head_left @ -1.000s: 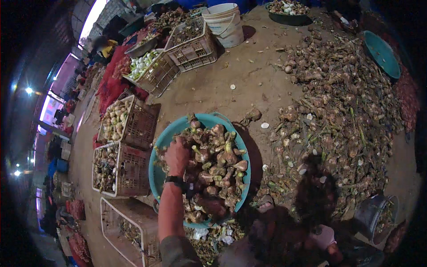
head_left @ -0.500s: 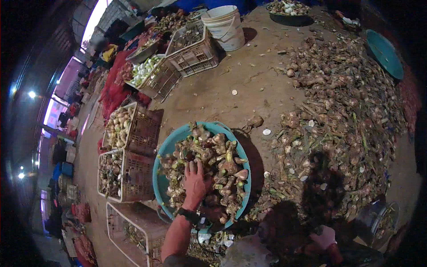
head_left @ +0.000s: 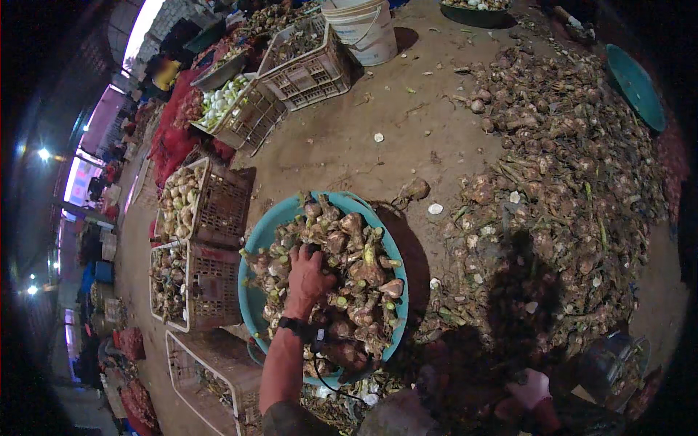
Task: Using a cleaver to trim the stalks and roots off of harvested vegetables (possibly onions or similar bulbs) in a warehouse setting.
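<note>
A teal basin (head_left: 251, 291) stands in front of me, heaped with muddy, garlic-like bulbs (head_left: 363, 269) on short cut stems. My left hand (head_left: 309, 277) reaches into the heap from the near side, a dark band with a small device on its wrist. Its fingers curl down round a bulb that is mostly hidden under them. At the lower right, in deep shadow, my right hand (head_left: 531, 389) wears a pale glove and rests low near my body. It looks closed; whatever it may hold is lost in the dark.
Plastic crates (head_left: 218, 283) line the left side, some with bulbs. A white bucket (head_left: 363, 33) stands at the back. A large pile of unclean bulbs (head_left: 574, 174) covers the right floor, with a teal tub (head_left: 635, 87) beyond. A clear container (head_left: 618, 370) sits lower right.
My left hand has shifted slightly left and away from me, and its fingers have curled in among the bulbs. The view has moved a little; my right hand stays put.
</note>
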Available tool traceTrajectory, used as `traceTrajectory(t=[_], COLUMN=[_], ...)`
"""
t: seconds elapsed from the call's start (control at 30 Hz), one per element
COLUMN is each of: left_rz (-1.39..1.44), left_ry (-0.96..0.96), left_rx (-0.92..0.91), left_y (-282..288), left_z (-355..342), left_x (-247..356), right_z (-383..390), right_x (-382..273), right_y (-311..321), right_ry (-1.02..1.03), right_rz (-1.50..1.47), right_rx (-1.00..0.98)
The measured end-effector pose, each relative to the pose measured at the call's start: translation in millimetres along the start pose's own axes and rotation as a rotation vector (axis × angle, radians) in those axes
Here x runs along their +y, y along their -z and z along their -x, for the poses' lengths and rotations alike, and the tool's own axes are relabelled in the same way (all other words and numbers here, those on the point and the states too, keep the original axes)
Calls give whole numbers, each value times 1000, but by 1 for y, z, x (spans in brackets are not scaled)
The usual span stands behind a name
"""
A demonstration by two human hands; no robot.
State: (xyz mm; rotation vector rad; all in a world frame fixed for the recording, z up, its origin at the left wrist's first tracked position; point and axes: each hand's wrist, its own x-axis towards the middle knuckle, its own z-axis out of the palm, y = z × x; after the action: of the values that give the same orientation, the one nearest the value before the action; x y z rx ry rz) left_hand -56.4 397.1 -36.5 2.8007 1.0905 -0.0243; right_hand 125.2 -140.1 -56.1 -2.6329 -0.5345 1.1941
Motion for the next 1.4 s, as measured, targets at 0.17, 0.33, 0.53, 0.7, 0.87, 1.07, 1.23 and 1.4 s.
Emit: traceTrajectory(t=[0.17,0.33,0.53,0.7,0.87,1.07,1.23,1.4], left_rz=[-132,-163,52,194,-149,67,27,232], left_ry=[39,-6,-71,41,75,291,-171,-398], left_rx=[35,137,256,535,528,166,-36,32], left_y=[1,12,27,39,10,3,24,-28], left_z=[5,8,19,-36,-77,-67,-2,-94], left_x=[-6,-21,-51,-63,-97,-73,-16,89], right_z=[-5,-16,-26,-27,-29,-22,-29,-32], right_x=[-2,1,-6,-13,-28,-27,-25,-18], right_y=[1,-3,2,13,16,26,13,-21], right_ry=[-21,5,-83,-48,-11,-82,31,112], right_rz=[-3,76,-10,41,35,11,187,78], right_rx=[-27,-31,-112,-130,-86,-127,-312,-171])
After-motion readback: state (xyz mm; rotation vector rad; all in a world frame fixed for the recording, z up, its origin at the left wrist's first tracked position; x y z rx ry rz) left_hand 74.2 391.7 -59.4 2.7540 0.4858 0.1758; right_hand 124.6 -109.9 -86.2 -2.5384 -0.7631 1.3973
